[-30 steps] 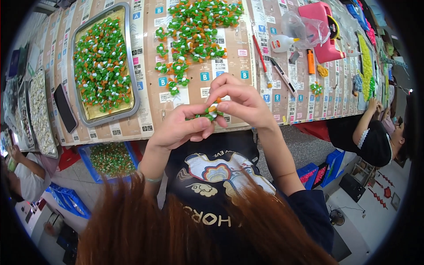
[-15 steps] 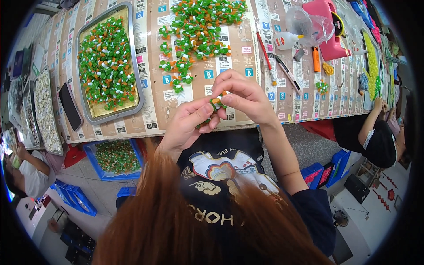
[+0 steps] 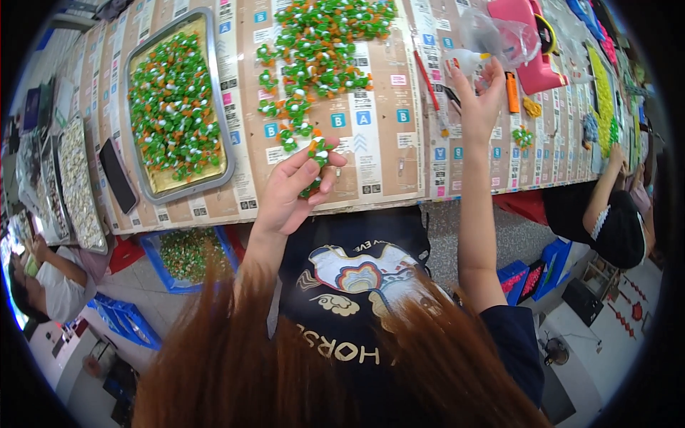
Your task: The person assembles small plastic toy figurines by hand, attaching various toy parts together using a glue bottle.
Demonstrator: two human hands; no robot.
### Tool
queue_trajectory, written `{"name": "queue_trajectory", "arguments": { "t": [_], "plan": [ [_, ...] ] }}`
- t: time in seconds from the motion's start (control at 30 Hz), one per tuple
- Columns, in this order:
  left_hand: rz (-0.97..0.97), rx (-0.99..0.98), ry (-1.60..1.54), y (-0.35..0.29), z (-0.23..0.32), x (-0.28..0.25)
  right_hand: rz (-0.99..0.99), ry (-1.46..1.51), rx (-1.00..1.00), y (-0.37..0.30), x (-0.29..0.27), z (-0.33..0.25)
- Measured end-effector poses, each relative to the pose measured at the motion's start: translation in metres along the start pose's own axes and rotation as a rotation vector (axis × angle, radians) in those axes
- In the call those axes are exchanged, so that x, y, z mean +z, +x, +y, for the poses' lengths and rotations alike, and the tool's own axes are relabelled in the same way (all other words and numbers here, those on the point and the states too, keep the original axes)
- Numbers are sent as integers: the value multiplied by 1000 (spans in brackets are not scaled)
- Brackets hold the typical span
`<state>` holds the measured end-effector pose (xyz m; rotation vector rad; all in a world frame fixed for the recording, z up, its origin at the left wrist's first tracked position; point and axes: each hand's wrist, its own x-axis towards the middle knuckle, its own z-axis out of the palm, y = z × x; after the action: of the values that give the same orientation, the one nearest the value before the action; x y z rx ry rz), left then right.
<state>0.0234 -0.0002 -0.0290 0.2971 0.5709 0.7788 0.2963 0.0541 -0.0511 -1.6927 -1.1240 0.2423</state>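
My left hand is closed on small green, orange and white plastic pieces, held between thumb and fingers above the table's near edge. More green shows under the fingers, partly hidden by them. Farther out on the right, my right hand is stretched toward a white squeeze bottle with a yellow tip. Its fingers are apart, and no grip on the bottle shows. A large pile of like green, white and orange pieces lies beyond my left hand.
At left stand a metal tray full of such pieces and a dark phone. Beside my right hand lie a red pen, an orange lighter and a pink container. A blue bin sits below. People work at both sides.
My hands were together on the small pieces. The right has let go and moved out to the white bottle; the left has shifted slightly left and up, still holding the pieces.
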Motion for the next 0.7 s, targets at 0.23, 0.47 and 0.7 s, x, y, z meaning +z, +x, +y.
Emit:
{"name": "queue_trajectory", "arguments": {
  "t": [0.23,0.47,0.7],
  "plan": [
    [44,48,-55,-6,3,-9,-186,-75,128,15,3,8],
    [209,124,48,5,2,-25,-558,972,671,-54,-5,-58],
    [248,152,136,12,-3,-22,-664,887,774,-90,-2,-36]
  ]
}}
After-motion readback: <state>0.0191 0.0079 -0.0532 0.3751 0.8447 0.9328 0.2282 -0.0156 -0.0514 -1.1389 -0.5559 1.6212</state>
